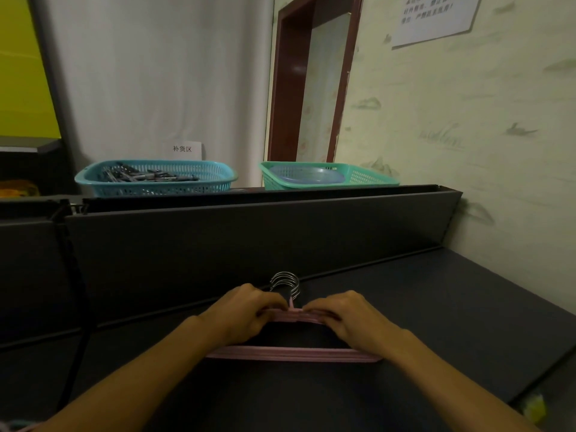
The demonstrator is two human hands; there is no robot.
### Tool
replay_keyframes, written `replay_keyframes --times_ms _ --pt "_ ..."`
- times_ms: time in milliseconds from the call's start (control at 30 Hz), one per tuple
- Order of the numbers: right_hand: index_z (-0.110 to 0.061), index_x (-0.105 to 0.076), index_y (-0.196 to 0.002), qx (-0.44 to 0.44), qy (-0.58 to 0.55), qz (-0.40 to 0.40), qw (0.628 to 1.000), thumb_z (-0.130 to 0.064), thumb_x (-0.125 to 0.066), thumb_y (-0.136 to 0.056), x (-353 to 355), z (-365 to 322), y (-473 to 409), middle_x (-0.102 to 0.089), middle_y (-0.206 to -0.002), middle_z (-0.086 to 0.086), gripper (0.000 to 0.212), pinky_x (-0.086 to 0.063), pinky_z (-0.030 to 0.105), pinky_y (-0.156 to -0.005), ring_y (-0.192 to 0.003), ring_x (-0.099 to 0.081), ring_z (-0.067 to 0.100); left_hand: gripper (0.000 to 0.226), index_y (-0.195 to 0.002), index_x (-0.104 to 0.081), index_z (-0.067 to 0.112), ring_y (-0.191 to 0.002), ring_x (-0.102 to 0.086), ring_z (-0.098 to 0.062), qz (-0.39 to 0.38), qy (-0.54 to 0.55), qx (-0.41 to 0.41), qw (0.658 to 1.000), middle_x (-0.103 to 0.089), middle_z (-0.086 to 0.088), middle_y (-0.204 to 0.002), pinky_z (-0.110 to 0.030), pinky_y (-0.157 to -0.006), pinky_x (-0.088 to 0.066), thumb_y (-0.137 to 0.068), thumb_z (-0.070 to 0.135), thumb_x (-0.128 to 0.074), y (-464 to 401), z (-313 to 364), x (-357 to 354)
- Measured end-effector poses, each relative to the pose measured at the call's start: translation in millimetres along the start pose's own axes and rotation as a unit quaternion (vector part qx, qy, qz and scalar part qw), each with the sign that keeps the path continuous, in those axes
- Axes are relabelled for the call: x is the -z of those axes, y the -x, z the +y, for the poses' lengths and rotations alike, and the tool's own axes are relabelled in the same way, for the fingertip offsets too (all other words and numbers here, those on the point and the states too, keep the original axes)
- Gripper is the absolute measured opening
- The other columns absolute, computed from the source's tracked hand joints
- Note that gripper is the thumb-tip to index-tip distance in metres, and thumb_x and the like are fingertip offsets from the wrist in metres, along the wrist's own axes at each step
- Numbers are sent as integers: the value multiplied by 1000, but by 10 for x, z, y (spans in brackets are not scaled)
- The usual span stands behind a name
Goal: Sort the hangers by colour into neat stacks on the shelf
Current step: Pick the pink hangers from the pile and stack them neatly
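Observation:
A stack of pink hangers [293,353] lies flat on the dark grey shelf [452,307], their metal hooks [285,283] bunched together and pointing away from me. My left hand [249,310] grips the stack's left shoulder near the neck. On the right shoulder my right hand [346,316] holds the same stack, fingers curled over the top bars. Both hands rest on the hangers, which sit on the shelf surface. At the bottom left corner a bit of pale blue and pink hanger [15,425] shows.
Behind the shelf's dark back panel [249,232] stand a blue basket [156,179] with dark clips and a green basket [327,176] holding a bluish lid. A wallpapered wall [483,135] bounds the shelf on the right. A doorway [311,82] is behind.

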State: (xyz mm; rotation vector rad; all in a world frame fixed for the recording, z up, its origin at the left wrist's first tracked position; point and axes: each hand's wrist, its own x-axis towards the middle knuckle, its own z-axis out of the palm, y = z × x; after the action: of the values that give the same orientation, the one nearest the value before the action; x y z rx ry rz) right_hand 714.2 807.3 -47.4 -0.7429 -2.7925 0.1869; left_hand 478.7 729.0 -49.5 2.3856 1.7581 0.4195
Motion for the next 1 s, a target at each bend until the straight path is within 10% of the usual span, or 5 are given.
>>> replay_keyframes --times_ms 600,1000 --pt "-46 -39 -137 -11 62 -29 998 -23 -54 -95 23 51 28 -63 -111 -2 50 -51 33 -86 -97 -60 12 41 -131 -42 41 -77 -60 -7 -44 -43 22 998 -60 2 -107 -31 -79 -54 -97 18 -48 -18 -7 45" --pt "-51 -33 -141 -25 88 -56 994 -19 -50 -97 116 -12 58 -61 -106 2 57 -49 33 -83 -93 -58 17 60 -142 -21 48 -104 -56 -20 -101 -111 12 989 -51 -8 -124 -36 -89 -49 -97 15 -45 83 2 134"
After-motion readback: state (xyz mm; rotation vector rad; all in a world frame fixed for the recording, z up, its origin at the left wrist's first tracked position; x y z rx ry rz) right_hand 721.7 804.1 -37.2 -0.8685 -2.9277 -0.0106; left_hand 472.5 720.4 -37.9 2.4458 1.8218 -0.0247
